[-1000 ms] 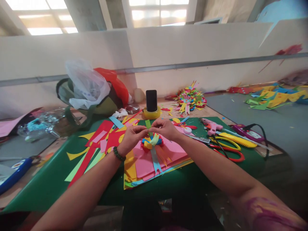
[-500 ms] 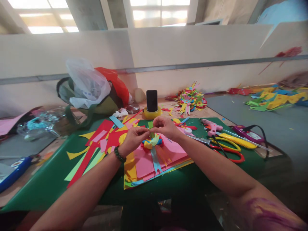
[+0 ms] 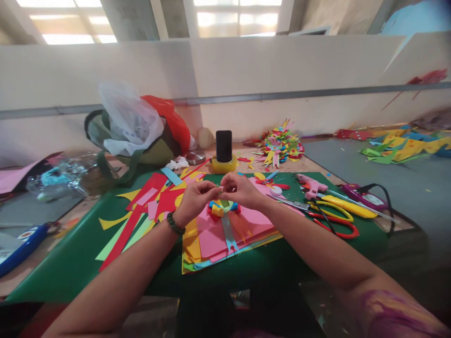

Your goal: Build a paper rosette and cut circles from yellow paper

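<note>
My left hand [image 3: 201, 196], with a dark beaded bracelet on its wrist, and my right hand [image 3: 241, 190] meet fingertip to fingertip. Both are closed in a pinch, and between them is a tiny pale bit too small to name. Just beneath my fingers lies a paper flower [image 3: 225, 209] with looped petals in red, blue, yellow and pale green, partly covered by my hands. Blue and orange tails [image 3: 229, 232] with notched ends hang from it. It rests on a stack of pink, yellow and blue craft sheets [image 3: 211, 239].
Cut strips [image 3: 141, 206] litter the green mat [image 3: 70, 244] on the left. To the right lie scissors [image 3: 333, 218], a pink glue gun [image 3: 312, 186] and a yellow cutter [image 3: 348, 206]. Behind stand a phone [image 3: 224, 145] on a tape roll [image 3: 224, 164], a paper flower pile [image 3: 280, 143] and a bag [image 3: 151, 152].
Both hands have shifted slightly, and my right fingers have curled lower against my left fingertips. The green strip behind them shows less. The paper flower stays on the stack.
</note>
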The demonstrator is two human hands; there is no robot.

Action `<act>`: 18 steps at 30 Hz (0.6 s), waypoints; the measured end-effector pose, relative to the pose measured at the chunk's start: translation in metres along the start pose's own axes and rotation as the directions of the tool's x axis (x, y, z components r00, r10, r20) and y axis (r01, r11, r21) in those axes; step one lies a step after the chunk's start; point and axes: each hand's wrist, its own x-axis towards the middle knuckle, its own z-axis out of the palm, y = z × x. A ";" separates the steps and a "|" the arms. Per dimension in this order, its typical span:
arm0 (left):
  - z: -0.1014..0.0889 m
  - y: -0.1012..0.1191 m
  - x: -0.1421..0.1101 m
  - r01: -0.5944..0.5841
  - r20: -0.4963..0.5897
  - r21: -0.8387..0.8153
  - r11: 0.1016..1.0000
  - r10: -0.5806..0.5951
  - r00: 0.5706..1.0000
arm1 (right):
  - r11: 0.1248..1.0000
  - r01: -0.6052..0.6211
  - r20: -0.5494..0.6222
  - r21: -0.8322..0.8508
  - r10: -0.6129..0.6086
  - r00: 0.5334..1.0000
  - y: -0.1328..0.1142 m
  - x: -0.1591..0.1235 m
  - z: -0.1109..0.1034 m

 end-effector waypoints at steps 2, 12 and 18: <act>-0.001 0.003 -0.001 0.013 -0.048 -0.025 1.000 -0.014 0.999 | 1.000 -0.007 0.015 -0.022 0.007 1.000 -0.003 -0.001 -0.003; -0.002 0.010 -0.001 -0.024 -0.156 -0.079 0.997 0.011 0.988 | 0.995 0.033 0.002 -0.090 -0.033 0.999 -0.010 -0.006 -0.007; 0.000 0.010 -0.001 0.000 -0.178 -0.119 0.993 -0.022 0.984 | 0.998 -0.044 0.045 -0.044 0.046 0.998 -0.010 -0.006 -0.006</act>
